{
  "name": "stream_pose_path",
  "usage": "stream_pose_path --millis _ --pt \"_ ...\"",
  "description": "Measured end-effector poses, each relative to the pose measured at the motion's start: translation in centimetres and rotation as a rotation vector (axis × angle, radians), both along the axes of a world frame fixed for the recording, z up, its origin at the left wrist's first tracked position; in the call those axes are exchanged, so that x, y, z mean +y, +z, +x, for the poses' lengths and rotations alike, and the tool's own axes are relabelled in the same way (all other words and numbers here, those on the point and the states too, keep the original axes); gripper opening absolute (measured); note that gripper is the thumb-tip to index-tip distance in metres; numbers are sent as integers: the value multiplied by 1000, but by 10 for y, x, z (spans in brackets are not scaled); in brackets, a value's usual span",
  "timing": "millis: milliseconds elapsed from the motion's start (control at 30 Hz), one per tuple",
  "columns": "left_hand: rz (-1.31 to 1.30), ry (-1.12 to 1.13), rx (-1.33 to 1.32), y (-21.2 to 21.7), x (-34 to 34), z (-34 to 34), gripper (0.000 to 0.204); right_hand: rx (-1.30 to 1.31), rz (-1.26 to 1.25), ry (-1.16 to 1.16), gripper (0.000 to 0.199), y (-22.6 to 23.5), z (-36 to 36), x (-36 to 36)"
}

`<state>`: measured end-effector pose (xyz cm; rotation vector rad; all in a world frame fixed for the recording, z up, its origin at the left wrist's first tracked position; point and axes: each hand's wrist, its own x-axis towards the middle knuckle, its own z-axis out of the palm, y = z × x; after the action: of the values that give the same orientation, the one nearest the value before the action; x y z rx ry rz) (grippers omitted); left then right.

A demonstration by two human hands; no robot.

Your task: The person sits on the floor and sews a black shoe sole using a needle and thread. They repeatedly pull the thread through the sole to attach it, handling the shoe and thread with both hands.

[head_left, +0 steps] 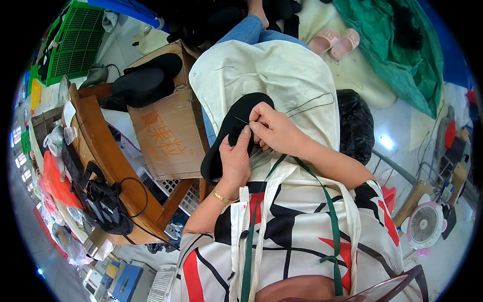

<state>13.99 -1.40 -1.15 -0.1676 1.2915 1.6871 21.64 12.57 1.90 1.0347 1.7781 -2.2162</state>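
A black cloth shoe (242,106) lies tilted over my lap, on a white apron (216,65). My left hand (235,160) is closed around its near side, thumb raised toward the opening. My right hand (275,130) pinches a thin needle (242,121) at the shoe's upper, its fingertips close to my left thumb. A dark thread (311,102) makes a long loop across the apron to the right of my right hand. The shoe's underside and the fingers of my left hand beneath it are hidden.
To the left, a cardboard box (166,133) carries several black shoes (141,84) beside a wooden table (103,151) with a black bag. Pink slippers (344,44) and a green sheet (392,55) lie far right. A black plastic bag (356,126) and a fan (426,222) are at right.
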Motion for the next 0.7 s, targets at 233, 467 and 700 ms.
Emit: stream_pose_path --millis 233,467,700 --pt "-57 -76 182 6 3 9 14 257 755 133 15 -6 5 14" --pt "-179 -297 343 8 2 5 13 380 375 -229 10 -14 -5 11" --pt "-177 -243 340 13 13 -5 22 378 -295 -182 12 5 32 50"
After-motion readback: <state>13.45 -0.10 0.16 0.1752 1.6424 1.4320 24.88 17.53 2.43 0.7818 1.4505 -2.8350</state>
